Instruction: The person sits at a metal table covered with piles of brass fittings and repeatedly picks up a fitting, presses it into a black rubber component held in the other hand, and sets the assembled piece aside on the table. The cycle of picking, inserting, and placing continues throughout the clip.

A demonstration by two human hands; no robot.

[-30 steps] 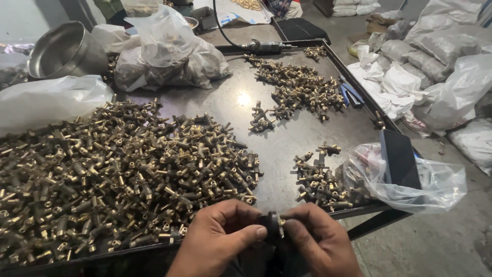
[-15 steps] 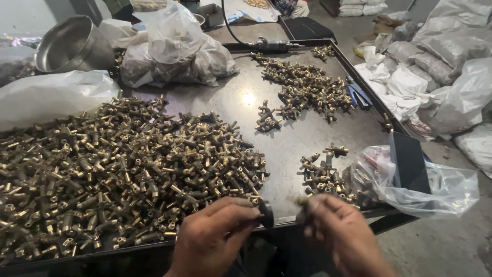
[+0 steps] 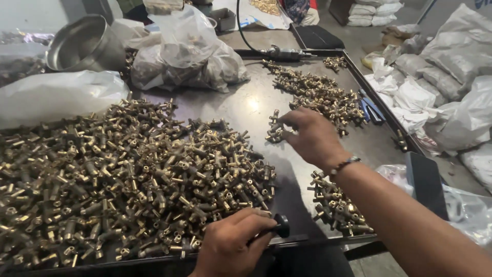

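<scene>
Half a second earlier both hands had been together at the near edge; now the right hand (image 3: pixel 312 136) had reached out across the dark metal tabletop (image 3: pixel 246 102) to the small cluster of brass fittings (image 3: pixel 275 131) lying near the middle. Its fingers (image 3: pixel 289 119) were curled down over that cluster, but whether they pinched a piece or had just let one go could not be told. The left hand (image 3: pixel 230 246) stayed at the front rim, fingers closed around a small black round knob-like tool (image 3: pixel 281 224).

Judging by this, the step in hand was the exchange of one fitting at the middle cluster; the next move would call for bringing the right hand back to the black tool held at the rim.

The fittings looked like short brass T-shaped pieces with threaded ends, dull gold and tangled. A large heap of brass fittings (image 3: pixel 118 179) filled the left of the tabletop, a smaller pile (image 3: pixel 335 202) lay under the right forearm, and another spread (image 3: pixel 320 92) sat farther off, near a corded power tool (image 3: pixel 282 53) and clear plastic bags (image 3: pixel 184 56).
</scene>
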